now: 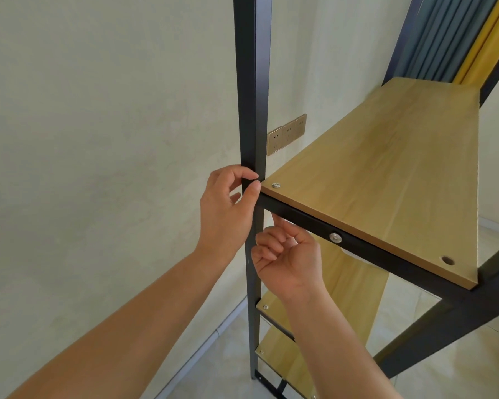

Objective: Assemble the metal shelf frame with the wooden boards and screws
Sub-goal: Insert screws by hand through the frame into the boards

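Note:
The black metal upright post [252, 82] rises through the middle of the view. My left hand [228, 208] grips this post just left of the board's corner, thumb and fingers curled round it. A wooden board [386, 168] lies on the black crossbar [366, 249], with a silver screw [276, 185] in its near left corner and an empty hole [447, 260] in its near right corner. My right hand [285, 254] is under that left corner with its fingers curled. Its index fingertip reaches up behind the crossbar, and anything it holds is hidden.
A silver bolt head [335, 238] sits in the crossbar's front face. Lower wooden boards [355, 280] are fixed in the frame below, one with a screw [266, 306]. Gold wall sockets [285, 133] are behind the post. A curtain [444, 33] hangs at the upper right.

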